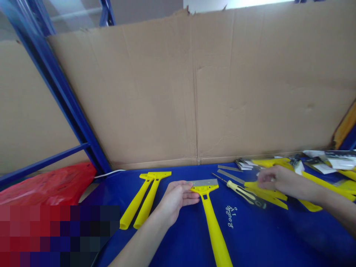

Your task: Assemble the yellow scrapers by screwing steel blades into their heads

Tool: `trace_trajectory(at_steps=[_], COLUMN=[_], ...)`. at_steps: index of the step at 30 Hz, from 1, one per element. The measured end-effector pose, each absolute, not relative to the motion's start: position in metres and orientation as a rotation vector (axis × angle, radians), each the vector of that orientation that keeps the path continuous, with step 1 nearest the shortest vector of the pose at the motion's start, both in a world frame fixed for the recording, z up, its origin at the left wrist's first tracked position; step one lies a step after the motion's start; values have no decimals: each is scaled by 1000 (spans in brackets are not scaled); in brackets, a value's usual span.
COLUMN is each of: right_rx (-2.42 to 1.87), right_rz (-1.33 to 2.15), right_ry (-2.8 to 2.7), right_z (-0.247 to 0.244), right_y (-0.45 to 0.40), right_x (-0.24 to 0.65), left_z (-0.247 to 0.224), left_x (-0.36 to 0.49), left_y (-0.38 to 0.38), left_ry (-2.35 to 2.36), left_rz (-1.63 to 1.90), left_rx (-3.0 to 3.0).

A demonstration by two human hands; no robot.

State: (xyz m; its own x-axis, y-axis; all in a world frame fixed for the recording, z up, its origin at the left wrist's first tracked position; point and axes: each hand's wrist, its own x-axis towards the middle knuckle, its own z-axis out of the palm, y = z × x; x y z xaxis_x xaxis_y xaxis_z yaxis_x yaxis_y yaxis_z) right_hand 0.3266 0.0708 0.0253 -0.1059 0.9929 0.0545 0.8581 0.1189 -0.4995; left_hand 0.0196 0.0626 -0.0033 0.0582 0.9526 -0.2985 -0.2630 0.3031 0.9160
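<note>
Nearest the camera, a long yellow plastic scraper with a metal blade (209,207) lies on the blue table surface (264,237), its handle running toward the lower edge, where it is cut off, and its flat grey blade at the far end. The left hand (175,200) comes in from the lower left on a bare forearm, palm turned inward, and holds the scraper's head at the left end of the blade, thumb on top and fingers curled beneath in a narrow pinch. To the left of that hand, well clear of it, two more yellow plastic scraper bodies without blades (144,198) lie side by side, touching. Small white printed characters (231,216) mark the blue surface just right of the held handle. Farther right, a screwdriver with a yellow and black handle (241,192) lies slanted, and beyond it the right hand (271,178) reaches in from the right edge, knuckles up and fingers bent down over a heap of yellow scraper parts (278,193); motion blur hides its fingertips, so I cannot tell whether it grips anything. Loose grey metal blades (230,172) lie just behind the screwdriver. A red plastic bag (52,183) sits at far left above a pixelated patch, and a brown cardboard sheet (194,92) stands across the back.
</note>
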Motion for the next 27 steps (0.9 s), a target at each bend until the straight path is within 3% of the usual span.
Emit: trace_trajectory(at_steps=[5,10,20,27], right_rx=[-1693,-1423,-1144,-915], right_rz=[830,1070,419,394], right_ry=[-1661,-1664,-1962,-2231], right_z=[35,29,21,-1], right_y=[61,62,81,73], right_x=[304,258,219,212], left_z=[-4,-5,-4,-3], left_x=[20,21,21,23], left_y=[63,62,62,61], left_ry=[1137,1135,1118,1090], left_rz=[1081,1095,1063,1028], left_rx=[794,800,828,874])
